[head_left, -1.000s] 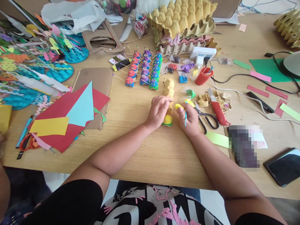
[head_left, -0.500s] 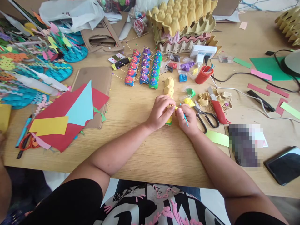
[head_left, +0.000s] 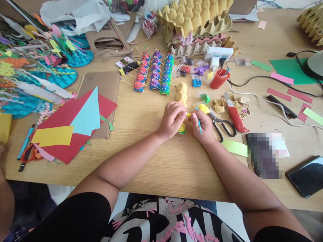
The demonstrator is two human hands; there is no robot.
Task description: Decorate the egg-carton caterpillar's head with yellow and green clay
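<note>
A small strip of yellow modelling clay (head_left: 188,115) stretches between my two hands. My left hand (head_left: 172,121) is closed with its fingertips on one end of the strip. The thumb and fingers of my right hand (head_left: 203,125) pinch the other end, and a thin blue stick (head_left: 199,125) is also held in that hand. Partly hidden beneath my left hand is a yellow and green clay-covered piece (head_left: 181,129). Just beyond my hands lies a bare row of egg-carton cups (head_left: 181,92). A lump of yellow clay in a bag (head_left: 204,108) rests beside my right hand.
Scissors (head_left: 222,126) and a red-handled knife (head_left: 235,116) lie to the right, near a red cup (head_left: 220,79). Painted caterpillars (head_left: 154,72) stand in rows behind, before stacked egg trays (head_left: 194,23). Coloured paper (head_left: 55,136) covers the left. A phone (head_left: 305,176) lies front right.
My hands have drawn slightly apart, with the right shifted a little to the right, exposing more of the yellow strip and the green-edged piece below. The blue stick has turned more upright.
</note>
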